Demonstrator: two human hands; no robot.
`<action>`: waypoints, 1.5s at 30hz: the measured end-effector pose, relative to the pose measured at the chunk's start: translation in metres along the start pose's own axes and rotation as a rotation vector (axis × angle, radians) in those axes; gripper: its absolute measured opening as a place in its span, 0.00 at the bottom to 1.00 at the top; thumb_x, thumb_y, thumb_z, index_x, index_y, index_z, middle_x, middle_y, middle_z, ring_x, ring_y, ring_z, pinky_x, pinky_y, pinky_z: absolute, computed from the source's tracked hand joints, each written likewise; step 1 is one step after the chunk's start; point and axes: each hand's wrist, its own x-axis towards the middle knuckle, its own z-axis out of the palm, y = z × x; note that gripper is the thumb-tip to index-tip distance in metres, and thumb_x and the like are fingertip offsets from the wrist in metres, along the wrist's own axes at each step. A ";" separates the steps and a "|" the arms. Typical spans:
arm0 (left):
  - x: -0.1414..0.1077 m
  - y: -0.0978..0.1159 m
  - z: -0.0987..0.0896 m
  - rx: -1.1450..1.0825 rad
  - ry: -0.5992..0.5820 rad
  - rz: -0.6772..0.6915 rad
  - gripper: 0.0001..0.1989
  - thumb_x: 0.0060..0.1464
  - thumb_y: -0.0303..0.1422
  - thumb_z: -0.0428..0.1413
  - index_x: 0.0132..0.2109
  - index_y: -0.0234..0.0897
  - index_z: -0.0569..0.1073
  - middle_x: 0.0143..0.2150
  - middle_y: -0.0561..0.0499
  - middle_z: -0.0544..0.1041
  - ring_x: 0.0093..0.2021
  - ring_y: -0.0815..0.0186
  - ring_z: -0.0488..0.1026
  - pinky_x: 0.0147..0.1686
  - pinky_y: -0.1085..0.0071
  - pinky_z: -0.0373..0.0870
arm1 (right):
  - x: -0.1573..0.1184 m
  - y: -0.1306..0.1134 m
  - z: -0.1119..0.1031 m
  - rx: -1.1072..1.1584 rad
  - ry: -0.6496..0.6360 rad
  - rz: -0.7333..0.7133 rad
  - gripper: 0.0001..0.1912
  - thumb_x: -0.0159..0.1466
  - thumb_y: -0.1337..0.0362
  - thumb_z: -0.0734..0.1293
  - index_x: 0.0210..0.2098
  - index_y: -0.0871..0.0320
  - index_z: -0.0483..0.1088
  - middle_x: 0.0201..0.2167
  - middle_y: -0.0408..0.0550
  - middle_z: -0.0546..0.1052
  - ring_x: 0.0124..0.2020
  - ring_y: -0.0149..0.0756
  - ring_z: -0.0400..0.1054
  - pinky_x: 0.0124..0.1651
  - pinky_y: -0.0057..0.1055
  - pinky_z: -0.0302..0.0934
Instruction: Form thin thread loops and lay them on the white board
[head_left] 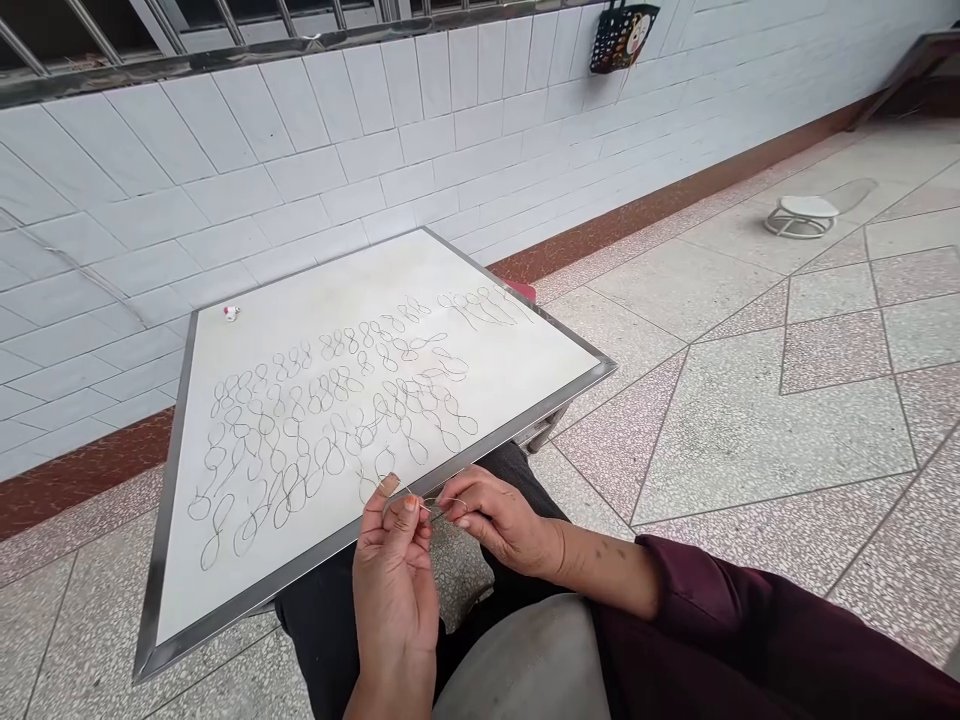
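My left hand [397, 575] is palm up at the near edge of the table, thumb and fingers pinched on a thin, pale wire [424, 506]. Close beside it on the right, my right hand [506, 522] grips the same wire between thumb and forefinger. The strand is so fine that its full shape between the hands cannot be made out. Beyond my hands, many thin wire loops [330, 450], most twisted into figure eights, lie in rough rows across the white tabletop [517, 400].
The table has a metal rim [300, 566] and stands by a white tiled wall [300, 170]. A small white and red object [232, 314] sits at its far left corner. A dark basket [624, 38] hangs on the wall. A low white chair [804, 212] stands on the floor at right.
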 end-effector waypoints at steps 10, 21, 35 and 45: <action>-0.002 0.003 0.000 0.208 0.016 0.383 0.20 0.49 0.32 0.68 0.50 0.42 0.73 0.33 0.56 0.75 0.33 0.68 0.75 0.40 0.68 0.75 | -0.014 0.001 0.009 0.198 -0.076 0.342 0.17 0.74 0.50 0.54 0.44 0.55 0.64 0.33 0.45 0.69 0.29 0.32 0.64 0.35 0.31 0.65; 0.004 0.018 -0.013 0.273 -0.007 0.408 0.25 0.48 0.31 0.69 0.54 0.44 0.75 0.33 0.57 0.74 0.31 0.71 0.75 0.39 0.72 0.75 | -0.012 -0.008 -0.006 -0.131 -0.227 0.147 0.10 0.73 0.63 0.57 0.48 0.56 0.68 0.38 0.51 0.76 0.38 0.37 0.70 0.43 0.34 0.67; 0.003 0.017 -0.017 0.297 -0.010 0.476 0.24 0.50 0.29 0.67 0.54 0.43 0.75 0.33 0.57 0.74 0.30 0.71 0.74 0.38 0.73 0.75 | -0.017 -0.017 -0.010 -0.196 -0.262 0.173 0.09 0.72 0.64 0.58 0.43 0.57 0.69 0.35 0.50 0.75 0.35 0.36 0.69 0.38 0.31 0.66; 0.001 0.015 -0.016 0.331 0.006 0.518 0.23 0.49 0.29 0.67 0.53 0.42 0.75 0.32 0.57 0.74 0.28 0.71 0.75 0.37 0.72 0.76 | -0.029 -0.026 -0.016 -0.210 -0.291 0.250 0.09 0.72 0.64 0.58 0.42 0.59 0.69 0.34 0.48 0.75 0.34 0.33 0.68 0.37 0.28 0.65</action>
